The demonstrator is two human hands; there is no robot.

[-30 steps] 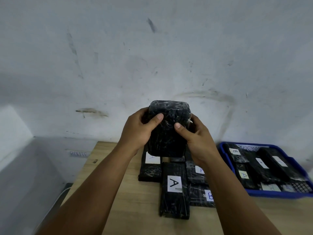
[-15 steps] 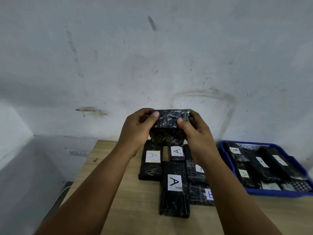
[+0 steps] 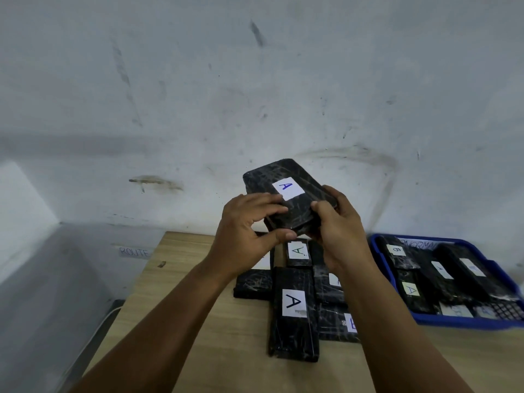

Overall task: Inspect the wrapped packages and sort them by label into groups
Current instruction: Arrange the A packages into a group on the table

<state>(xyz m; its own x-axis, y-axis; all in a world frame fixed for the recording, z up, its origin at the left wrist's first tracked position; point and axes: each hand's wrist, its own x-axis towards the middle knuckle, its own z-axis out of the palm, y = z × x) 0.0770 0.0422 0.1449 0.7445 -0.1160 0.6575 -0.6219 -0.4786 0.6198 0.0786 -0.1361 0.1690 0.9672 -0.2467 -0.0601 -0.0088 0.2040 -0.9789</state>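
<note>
Both hands are closed in a grip on one black, flat, plastic-wrapped package [image 3: 286, 198], which is held in the air above the light wooden bench [image 3: 204, 330] and in front of the grey scuffed wall [image 3: 255, 95]. At its near left edge the package is gripped by the left hand [image 3: 249, 222], with the fingers laid over the top face and the thumb curled below. At its near right end it is gripped by the right hand [image 3: 337, 225], with the thumb on the top and the fingers wrapped behind. The package is tilted, so that its white paper label [image 3: 287, 188] with a blue letter A is turned towards the camera.

Under the hands, a group of similar black wrapped packages [image 3: 295, 313] is laid on the bench, touching each other. On the nearest long one a white label with a black A is seen, and a smaller one behind it also carries an A. At the right of the group a label is partly hidden by the right forearm; its letter cannot be told for sure.

At the right side of the bench a blue plastic tray [image 3: 381, 268] is placed, well apart from the group. More black wrapped packages with white labels are lying in it.
</note>
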